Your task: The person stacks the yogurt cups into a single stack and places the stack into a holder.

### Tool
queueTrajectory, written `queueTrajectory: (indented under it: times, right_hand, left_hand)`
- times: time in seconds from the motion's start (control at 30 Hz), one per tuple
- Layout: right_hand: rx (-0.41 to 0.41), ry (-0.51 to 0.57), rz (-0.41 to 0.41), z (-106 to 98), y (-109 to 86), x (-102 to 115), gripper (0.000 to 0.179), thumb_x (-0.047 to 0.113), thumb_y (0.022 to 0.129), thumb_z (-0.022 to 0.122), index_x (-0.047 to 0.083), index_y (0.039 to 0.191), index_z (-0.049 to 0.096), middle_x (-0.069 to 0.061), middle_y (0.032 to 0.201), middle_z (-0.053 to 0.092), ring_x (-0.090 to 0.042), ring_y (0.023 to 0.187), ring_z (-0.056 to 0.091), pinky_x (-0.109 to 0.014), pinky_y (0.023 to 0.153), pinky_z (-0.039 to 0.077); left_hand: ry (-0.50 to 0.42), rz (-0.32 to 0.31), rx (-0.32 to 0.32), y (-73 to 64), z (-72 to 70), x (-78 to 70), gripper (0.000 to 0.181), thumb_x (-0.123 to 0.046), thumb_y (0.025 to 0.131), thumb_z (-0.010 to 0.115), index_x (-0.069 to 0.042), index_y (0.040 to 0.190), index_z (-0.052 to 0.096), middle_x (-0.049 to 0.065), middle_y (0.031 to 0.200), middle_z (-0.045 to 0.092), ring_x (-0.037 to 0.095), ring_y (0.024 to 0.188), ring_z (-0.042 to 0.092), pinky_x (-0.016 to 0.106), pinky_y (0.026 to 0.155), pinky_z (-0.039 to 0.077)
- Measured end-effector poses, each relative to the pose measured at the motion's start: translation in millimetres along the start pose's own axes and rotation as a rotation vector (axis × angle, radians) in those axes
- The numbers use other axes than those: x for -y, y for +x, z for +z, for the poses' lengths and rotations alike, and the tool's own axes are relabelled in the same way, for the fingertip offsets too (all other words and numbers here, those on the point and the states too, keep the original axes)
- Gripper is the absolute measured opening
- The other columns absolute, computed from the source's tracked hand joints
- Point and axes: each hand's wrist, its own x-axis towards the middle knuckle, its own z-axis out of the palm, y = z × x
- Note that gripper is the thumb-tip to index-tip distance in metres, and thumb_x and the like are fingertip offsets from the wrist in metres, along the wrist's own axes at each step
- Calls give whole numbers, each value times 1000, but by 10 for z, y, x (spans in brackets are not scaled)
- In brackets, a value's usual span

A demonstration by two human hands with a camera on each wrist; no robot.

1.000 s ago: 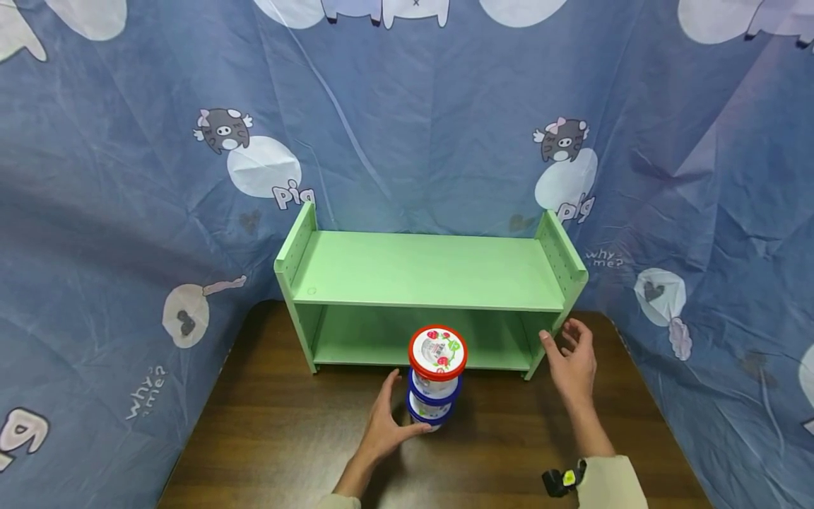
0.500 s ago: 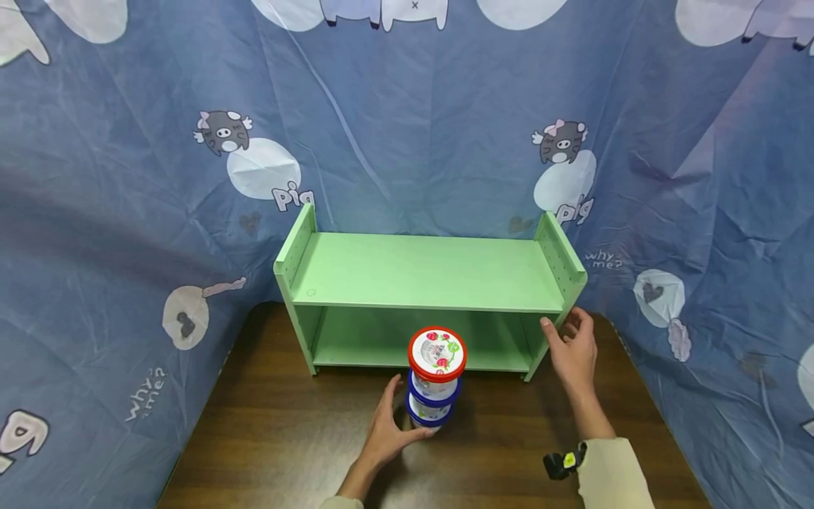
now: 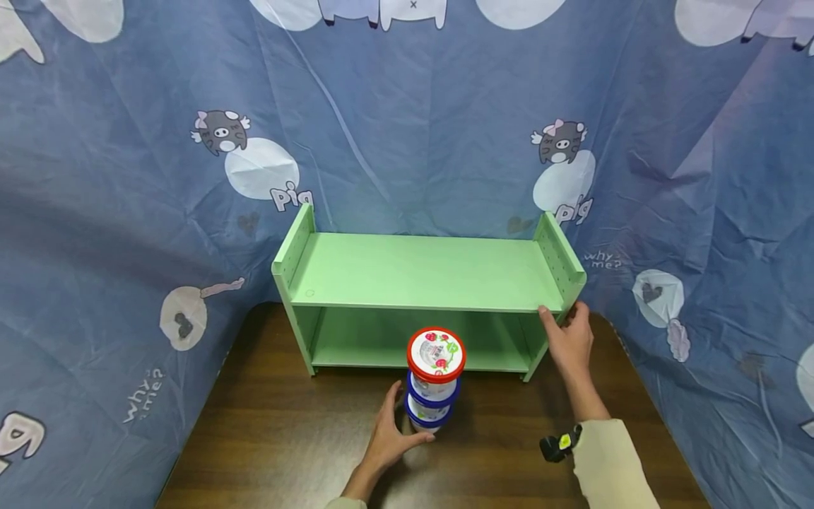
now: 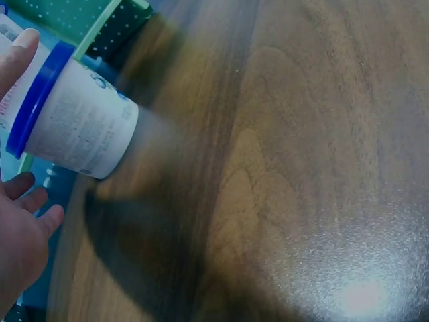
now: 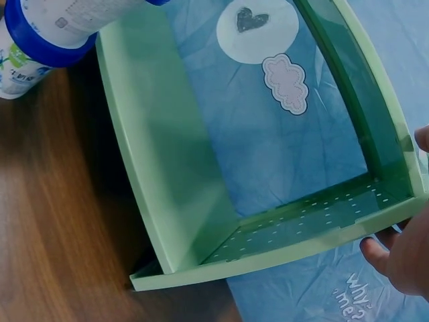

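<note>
Head view: fairly bright, even light from above; mostly sharp. Rack's upper deck bright, lower deck shaded. Sheet dimmer at left, creases catching light. Table dark, soft sheen left of tubs; shadow beside left hand.

Left wrist view: dim, bluish, soft; strong glare spot at lower right, broad dark shadow on table below tubs, tub print blurred.

Right wrist view: soft, slightly hazy; rack edges bowed by lens; near-black shadow along its left edge.
</note>
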Motion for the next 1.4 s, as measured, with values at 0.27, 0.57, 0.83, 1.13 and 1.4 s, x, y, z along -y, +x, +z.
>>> queueTrajectory:
  times: [0.27, 0.57, 0.83, 1.13, 1.4]
  right_hand:
    - [-26, -25, -8, 38, 65, 3, 64, 37, 94, 66, 2, 141, 40, -28, 146, 49, -43, 136, 45, -55, 113, 36]
    - [-9, -20, 29, 52, 118, -19, 67, 42, 95, 63, 3, 144, 38, -28, 147, 47, -44, 141, 41, -55, 118, 33]
    - [19, 10, 47, 85, 153, -33, 68, 44, 97, 60, 5, 148, 35, -26, 152, 44, -42, 145, 37, -55, 121, 29]
    - [-32, 113, 52, 200, 119, -81, 65, 38, 99, 58, 8, 151, 33, -24, 152, 44, -39, 145, 37, -52, 121, 28]
    - [-61, 134, 53, 233, 122, -107, 62, 36, 99, 58, 10, 149, 35, -23, 151, 47, -38, 144, 39, -51, 121, 29]
  left_hand:
    - [-19, -36, 15, 7, 77, 59, 118, -26, 61, 96, 0, 154, 28, 25, 151, 47, 43, 137, 48, 62, 113, 37]
    - [-61, -86, 22, 27, 168, 98, 117, -24, 62, 95, -1, 155, 27, 24, 156, 40, 44, 143, 40, 63, 117, 32]
    - [-105, -97, 21, 51, 250, 151, 119, -26, 62, 95, -6, 156, 26, 22, 155, 42, 43, 142, 42, 62, 116, 33]
    - [-106, -73, -18, 90, 306, 177, 116, -27, 60, 95, -9, 154, 31, 21, 147, 50, 40, 134, 51, 60, 112, 39]
    - [-104, -4, -47, 101, 365, 200, 113, -23, 59, 95, -8, 152, 33, 20, 140, 56, 38, 125, 56, 56, 106, 45]
